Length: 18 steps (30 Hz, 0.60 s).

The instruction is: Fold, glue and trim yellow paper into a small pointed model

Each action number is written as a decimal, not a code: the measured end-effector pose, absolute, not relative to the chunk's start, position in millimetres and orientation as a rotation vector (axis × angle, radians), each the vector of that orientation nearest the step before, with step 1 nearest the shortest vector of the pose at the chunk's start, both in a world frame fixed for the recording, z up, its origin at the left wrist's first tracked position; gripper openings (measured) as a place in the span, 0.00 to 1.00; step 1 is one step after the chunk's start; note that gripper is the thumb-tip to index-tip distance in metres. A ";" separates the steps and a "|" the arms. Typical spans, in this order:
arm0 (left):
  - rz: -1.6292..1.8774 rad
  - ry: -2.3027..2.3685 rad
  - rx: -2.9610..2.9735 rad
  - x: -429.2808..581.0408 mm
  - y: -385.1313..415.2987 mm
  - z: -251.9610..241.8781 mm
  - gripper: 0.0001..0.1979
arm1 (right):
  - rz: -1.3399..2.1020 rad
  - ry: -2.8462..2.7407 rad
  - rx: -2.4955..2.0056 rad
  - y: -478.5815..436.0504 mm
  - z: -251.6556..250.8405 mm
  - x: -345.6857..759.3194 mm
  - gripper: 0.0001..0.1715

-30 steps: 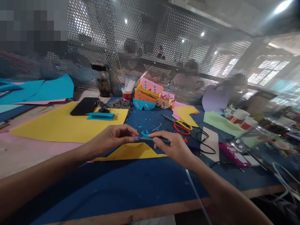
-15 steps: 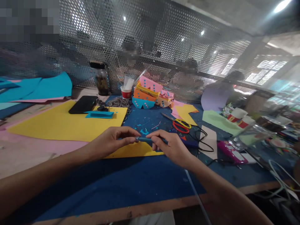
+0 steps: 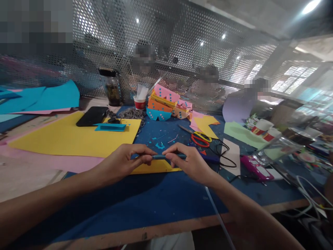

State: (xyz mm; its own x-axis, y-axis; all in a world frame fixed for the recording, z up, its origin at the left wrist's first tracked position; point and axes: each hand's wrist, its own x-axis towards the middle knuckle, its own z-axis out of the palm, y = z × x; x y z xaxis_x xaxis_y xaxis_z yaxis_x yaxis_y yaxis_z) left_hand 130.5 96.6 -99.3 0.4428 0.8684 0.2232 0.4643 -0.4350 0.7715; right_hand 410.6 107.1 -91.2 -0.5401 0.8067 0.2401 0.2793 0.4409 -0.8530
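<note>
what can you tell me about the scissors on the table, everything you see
The scissors have grey, metal-looking blades and two handle loops, one yellow, one red, the red nearer the camera. They lie on the blue tabletop, blades pointing left and away. The yellow loop sits at the edge of some yellow paper; whether they touch is unclear. Nobody is holding them.

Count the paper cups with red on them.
3. One cup is at the back, between the dark jar and the folded papers; a second cup and a third cup are close together on the right, by the green paper. Others may be hidden.
</note>
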 end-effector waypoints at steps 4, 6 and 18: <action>0.867 1.138 2.079 132.4 93.6 -97.5 0.18 | 1.083 -2.023 -0.883 107.8 -90.4 410.1 0.16; 0.869 1.144 2.078 133.1 92.7 -97.4 0.18 | 1.096 -2.021 -0.873 108.9 -90.7 410.2 0.17; 0.795 1.198 2.051 136.0 102.6 -99.1 0.22 | 1.063 -2.050 -0.898 120.3 -95.8 409.3 0.20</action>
State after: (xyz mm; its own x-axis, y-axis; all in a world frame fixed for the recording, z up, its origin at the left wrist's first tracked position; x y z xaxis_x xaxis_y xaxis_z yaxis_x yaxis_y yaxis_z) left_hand 136.0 102.6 -99.1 0.4057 0.8951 0.1849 0.5175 -0.3917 0.7608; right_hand 409.3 120.3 -95.8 -0.5531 0.8003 0.2317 0.2717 0.4361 -0.8579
